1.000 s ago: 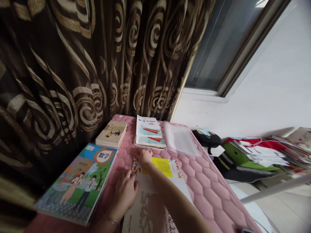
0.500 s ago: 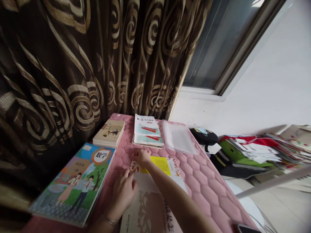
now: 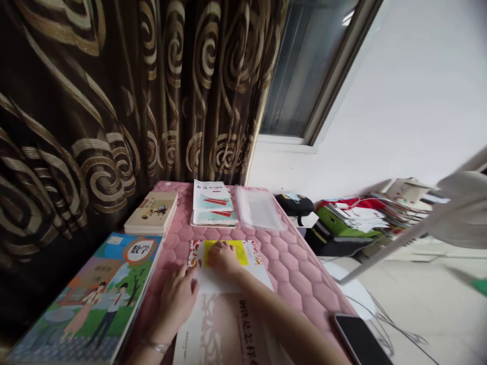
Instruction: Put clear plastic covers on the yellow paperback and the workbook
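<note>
In the head view a book (image 3: 218, 324) with a pinkish-beige cover and large dark characters lies on the pink quilted surface. Its far end has a white strip with a yellow panel (image 3: 241, 253) and a red leaf pattern. My right hand (image 3: 223, 259) rests on the yellow panel, palm down, fingers slightly bent on the cover. Along the book's left edge lies my left hand (image 3: 179, 295), its fingers stretched forward and holding nothing. The near end of the book runs out of view, and my right forearm covers part of its right side.
The pink quilted surface (image 3: 300, 268) bears a colourful maths textbook (image 3: 95, 299), a stack of beige books (image 3: 152, 212), thin booklets (image 3: 213, 203), clear plastic sleeves (image 3: 261, 209) and a phone (image 3: 361, 338). A patterned curtain (image 3: 175, 101) hangs behind. A pale lamp-like stand (image 3: 395, 233) rises at right.
My right hand has moved from the book's far left corner rightward onto the yellow panel. My left hand stays by the left edge. The view has turned right, showing more of the phone and stand.
</note>
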`<state>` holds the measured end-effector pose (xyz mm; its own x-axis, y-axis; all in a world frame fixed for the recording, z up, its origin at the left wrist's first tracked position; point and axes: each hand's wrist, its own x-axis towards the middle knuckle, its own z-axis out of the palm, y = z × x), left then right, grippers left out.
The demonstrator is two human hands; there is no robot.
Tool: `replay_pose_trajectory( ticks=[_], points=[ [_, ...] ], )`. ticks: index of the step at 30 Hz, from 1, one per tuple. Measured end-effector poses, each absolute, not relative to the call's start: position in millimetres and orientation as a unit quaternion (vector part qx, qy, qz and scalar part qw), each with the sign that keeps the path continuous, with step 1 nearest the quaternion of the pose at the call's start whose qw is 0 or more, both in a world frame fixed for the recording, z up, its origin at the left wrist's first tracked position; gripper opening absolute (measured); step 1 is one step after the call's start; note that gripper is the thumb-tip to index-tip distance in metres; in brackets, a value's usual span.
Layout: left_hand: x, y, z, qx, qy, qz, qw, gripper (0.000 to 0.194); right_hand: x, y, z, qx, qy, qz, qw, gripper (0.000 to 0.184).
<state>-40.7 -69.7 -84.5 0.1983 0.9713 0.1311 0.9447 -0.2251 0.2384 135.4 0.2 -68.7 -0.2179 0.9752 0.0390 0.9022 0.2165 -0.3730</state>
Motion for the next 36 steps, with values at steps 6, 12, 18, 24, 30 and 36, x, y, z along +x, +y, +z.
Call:
replay_pose_trajectory(
  ticks=[6,12,18,24,30,36],
  points=[
    [-37,-70,-77,0.787,0.610,0.092,0.027,0.042,235,-74,-71,-0.622,-0.751,0.136,0.176,0.034],
    [-25,-68,-68,0.788,0.609,0.088,0.006,0.042,260,-95,-73,-0.626,-0.739,0.167,0.184,0.045],
    [43,-67,-68,0.839,0.541,0.049,0.017,0.038,264,-88,-83,-0.590,-0.759,0.178,0.212,0.046],
    [134,-72,-80,0.874,0.455,0.085,0.147,0.052,276,-75,-90,-0.614,-0.728,0.180,0.247,0.036],
    [148,-71,-86,0.849,0.498,0.123,0.128,0.052,292,-49,-99,-0.661,-0.678,0.139,0.291,0.019],
    [142,-70,-87,0.854,0.488,0.135,0.118,0.048,300,-7,-102,-0.722,-0.634,0.111,0.252,0.021]
  ],
)
